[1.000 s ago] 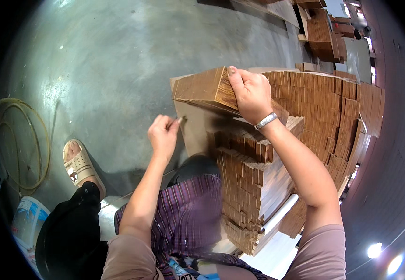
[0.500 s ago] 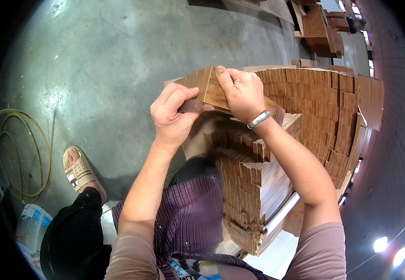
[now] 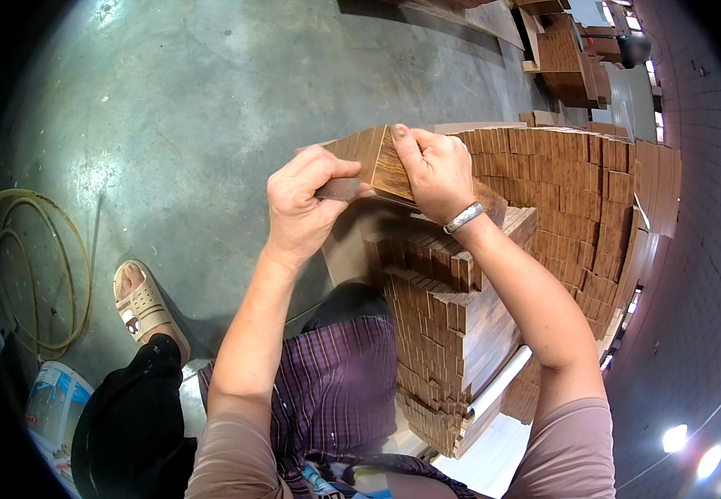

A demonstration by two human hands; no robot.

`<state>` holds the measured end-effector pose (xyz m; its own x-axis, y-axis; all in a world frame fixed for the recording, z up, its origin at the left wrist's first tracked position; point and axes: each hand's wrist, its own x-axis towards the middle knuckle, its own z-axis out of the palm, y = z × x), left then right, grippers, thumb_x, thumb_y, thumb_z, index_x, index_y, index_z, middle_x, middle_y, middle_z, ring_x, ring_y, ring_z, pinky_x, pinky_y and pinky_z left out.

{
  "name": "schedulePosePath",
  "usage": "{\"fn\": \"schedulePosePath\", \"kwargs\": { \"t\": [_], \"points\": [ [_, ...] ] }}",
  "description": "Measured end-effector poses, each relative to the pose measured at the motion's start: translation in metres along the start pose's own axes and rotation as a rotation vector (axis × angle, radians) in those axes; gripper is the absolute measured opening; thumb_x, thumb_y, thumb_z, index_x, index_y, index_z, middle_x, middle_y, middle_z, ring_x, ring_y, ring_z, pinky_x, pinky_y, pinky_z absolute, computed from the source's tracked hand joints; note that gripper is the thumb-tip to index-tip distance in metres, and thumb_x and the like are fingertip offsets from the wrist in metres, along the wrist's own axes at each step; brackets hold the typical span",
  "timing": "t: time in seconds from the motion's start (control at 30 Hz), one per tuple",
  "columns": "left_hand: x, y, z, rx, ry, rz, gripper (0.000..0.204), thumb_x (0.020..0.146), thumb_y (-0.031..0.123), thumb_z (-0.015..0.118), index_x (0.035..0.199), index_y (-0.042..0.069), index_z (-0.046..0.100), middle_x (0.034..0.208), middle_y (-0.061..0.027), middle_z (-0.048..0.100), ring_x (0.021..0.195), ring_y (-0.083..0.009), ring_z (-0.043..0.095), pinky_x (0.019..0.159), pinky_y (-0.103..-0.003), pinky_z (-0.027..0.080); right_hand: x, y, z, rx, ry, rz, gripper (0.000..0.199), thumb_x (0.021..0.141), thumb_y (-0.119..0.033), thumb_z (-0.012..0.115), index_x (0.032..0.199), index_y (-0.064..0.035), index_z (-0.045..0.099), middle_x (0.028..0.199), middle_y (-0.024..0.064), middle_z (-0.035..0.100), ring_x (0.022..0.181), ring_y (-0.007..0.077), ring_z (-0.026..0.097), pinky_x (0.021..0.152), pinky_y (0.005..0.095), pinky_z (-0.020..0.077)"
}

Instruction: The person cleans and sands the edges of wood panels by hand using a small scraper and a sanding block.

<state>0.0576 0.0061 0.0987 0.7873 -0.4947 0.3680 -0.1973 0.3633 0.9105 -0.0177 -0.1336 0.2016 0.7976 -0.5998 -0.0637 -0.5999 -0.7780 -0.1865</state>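
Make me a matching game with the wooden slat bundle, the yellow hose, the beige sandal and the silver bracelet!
Things:
1. brown wooden slat bundle
2. coiled yellow hose
3. beige rubber sandal
4. silver metal bracelet

Places:
A. on the right wrist
B. on the foot on the floor
C. held in both hands
D. lying on the grey floor at the left

Pairs: 1-C, 2-D, 3-B, 4-A

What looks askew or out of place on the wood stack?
Only the piece in hand: a brown wood piece is tilted up off the stacked wood pieces, gripped by the left hand and right hand. No damage or spill is visible.
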Motion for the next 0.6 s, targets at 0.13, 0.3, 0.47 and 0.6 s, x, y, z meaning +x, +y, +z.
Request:
{"fn": "schedulePosePath", "kwargs": {
  "t": [0.13,0.3,0.47,0.6],
  "points": [
    [-0.031,-0.019,-0.001,-0.054,0.164,-0.340,0.012,0.079,0.001,0.076,0.082,-0.002,0.065,0.071,0.0021,0.057,0.065,-0.0104,0.050,0.060,-0.023,0.041,0.000,0.001,0.001,-0.009,0.003,-0.013,0.054,0.096,-0.049,0.048,0.070,-0.0050,0.065,0.064,0.0224,0.058,0.066,0.0435,0.059,0.060,0.0501,0.0452],
    [-0.056,-0.032,0.004,-0.030,0.284,-0.626,0.029,0.095,0.025,0.063,0.110,0.001,0.065,0.097,0.0021,0.055,0.075,-0.0046,0.045,0.066,-0.021,0.039,0.001,-0.001,-0.001,0.009,0.004,-0.017,0.053,0.095,-0.048,0.049,0.070,-0.0045,0.066,0.062,0.0222,0.057,0.064,0.0435,0.058,0.059,0.0496,0.0445],
    [-0.058,-0.017,0.005,-0.313,0.279,-0.677,0.027,0.097,0.022,0.061,0.113,0.000,0.065,0.098,-0.0010,0.058,0.079,-0.0055,0.050,0.069,-0.023,0.042,0.000,0.002,0.000,0.010,-0.001,-0.006,0.053,0.095,-0.047,0.050,0.069,-0.0041,0.065,0.061,0.0222,0.057,0.064,0.0440,0.057,0.058,0.0496,0.0441],
    [-0.049,0.015,0.007,-0.498,0.284,-0.678,0.015,0.093,0.010,0.065,0.104,0.000,0.066,0.087,0.0012,0.060,0.076,-0.0050,0.051,0.070,-0.021,0.042,0.001,-0.001,0.000,0.010,0.008,-0.016,0.053,0.095,-0.048,0.049,0.068,-0.0041,0.064,0.061,0.0224,0.057,0.064,0.0440,0.057,0.058,0.0500,0.0444]
  ]
}}
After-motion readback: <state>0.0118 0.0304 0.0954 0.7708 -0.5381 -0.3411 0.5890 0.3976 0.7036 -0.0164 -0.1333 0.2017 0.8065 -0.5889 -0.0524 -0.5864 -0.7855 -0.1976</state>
